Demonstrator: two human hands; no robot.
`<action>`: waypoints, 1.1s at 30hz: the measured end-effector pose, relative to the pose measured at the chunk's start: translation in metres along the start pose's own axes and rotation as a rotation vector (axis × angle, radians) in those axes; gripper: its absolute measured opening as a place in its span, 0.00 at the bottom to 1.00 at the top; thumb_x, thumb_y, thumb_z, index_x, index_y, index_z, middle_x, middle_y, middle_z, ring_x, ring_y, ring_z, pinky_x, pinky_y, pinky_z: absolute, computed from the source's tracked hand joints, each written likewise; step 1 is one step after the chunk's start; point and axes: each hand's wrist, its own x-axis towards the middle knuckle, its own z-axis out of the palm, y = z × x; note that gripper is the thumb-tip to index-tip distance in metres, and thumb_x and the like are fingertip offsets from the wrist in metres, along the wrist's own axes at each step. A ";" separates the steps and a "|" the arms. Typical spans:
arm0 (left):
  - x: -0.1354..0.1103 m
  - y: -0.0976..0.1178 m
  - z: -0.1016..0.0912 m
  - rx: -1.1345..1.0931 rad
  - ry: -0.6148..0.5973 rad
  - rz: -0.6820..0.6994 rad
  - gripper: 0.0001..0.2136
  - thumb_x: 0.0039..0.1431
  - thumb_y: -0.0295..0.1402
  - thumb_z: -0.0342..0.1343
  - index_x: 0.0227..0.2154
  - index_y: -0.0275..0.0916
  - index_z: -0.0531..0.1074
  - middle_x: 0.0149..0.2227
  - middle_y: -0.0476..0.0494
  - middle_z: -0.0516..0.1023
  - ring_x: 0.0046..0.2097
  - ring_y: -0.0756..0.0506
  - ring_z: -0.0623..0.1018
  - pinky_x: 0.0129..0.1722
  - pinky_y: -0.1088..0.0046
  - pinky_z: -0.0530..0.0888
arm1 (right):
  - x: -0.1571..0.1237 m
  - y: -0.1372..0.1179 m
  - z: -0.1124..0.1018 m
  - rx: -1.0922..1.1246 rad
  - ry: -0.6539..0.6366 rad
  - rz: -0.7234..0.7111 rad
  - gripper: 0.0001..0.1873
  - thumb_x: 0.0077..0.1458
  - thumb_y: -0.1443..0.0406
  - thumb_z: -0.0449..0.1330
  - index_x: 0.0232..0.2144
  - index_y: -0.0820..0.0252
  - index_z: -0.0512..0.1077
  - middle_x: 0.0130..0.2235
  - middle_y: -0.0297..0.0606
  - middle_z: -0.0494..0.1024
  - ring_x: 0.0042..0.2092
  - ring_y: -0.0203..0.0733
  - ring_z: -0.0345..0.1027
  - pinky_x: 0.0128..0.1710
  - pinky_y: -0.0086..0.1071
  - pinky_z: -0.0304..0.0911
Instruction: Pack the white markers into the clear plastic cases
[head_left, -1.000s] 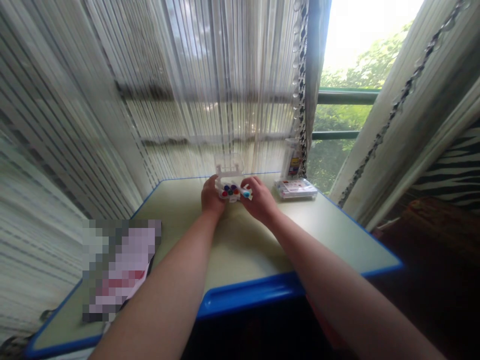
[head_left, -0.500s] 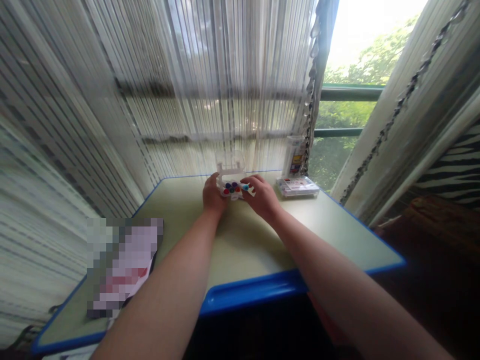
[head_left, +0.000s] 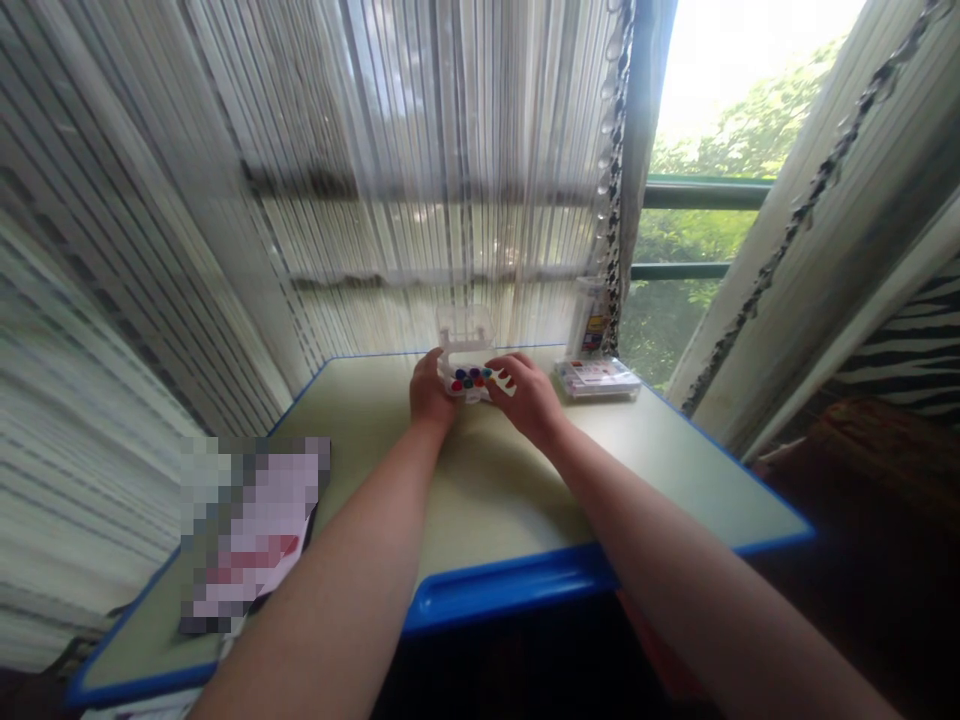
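Note:
A clear plastic box (head_left: 474,396) stands on the table with its see-through lid (head_left: 466,325) tipped up at the back. Two rows of small round coloured pieces (head_left: 469,380) sit inside, in red, green, orange and dark blue; their exact kind is too small to make out. My left hand (head_left: 433,390) is closed around the box's left end. At the right end, my right hand (head_left: 525,390) has its fingers curled, the tips at a small light blue piece (head_left: 487,373) in line with the back row. White shows between those fingers.
Right of the box lies a flat clear case (head_left: 598,378), with a tall clear container (head_left: 590,320) behind it. A pixelated pinkish item (head_left: 259,530) lies at the table's left. The table (head_left: 487,500) has a blue rim; string curtains (head_left: 450,180) hang behind it.
The light blue piece has shifted left, from beside the box's right end into line with the back row. My left hand stays on the box. The view has shifted slightly.

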 end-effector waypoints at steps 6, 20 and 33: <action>0.000 -0.002 0.001 0.007 -0.005 -0.006 0.17 0.46 0.29 0.55 0.43 0.39 0.67 0.43 0.35 0.76 0.49 0.36 0.75 0.49 0.55 0.72 | -0.001 0.000 -0.001 0.031 0.032 0.008 0.10 0.52 0.67 0.57 0.38 0.59 0.72 0.39 0.40 0.74 0.35 0.38 0.68 0.37 0.33 0.67; 0.001 0.001 0.000 -0.006 0.007 -0.016 0.17 0.46 0.28 0.54 0.42 0.39 0.67 0.44 0.35 0.76 0.49 0.37 0.75 0.50 0.55 0.72 | -0.005 0.017 0.000 -0.474 -0.331 0.262 0.15 0.49 0.67 0.59 0.41 0.61 0.75 0.43 0.49 0.77 0.47 0.52 0.68 0.47 0.42 0.64; 0.000 -0.002 0.002 -0.032 0.010 -0.002 0.18 0.46 0.27 0.55 0.44 0.39 0.68 0.44 0.34 0.76 0.50 0.36 0.75 0.50 0.53 0.71 | -0.002 0.019 -0.005 -0.463 -0.281 0.356 0.19 0.55 0.74 0.50 0.47 0.58 0.70 0.44 0.52 0.73 0.42 0.53 0.71 0.39 0.43 0.65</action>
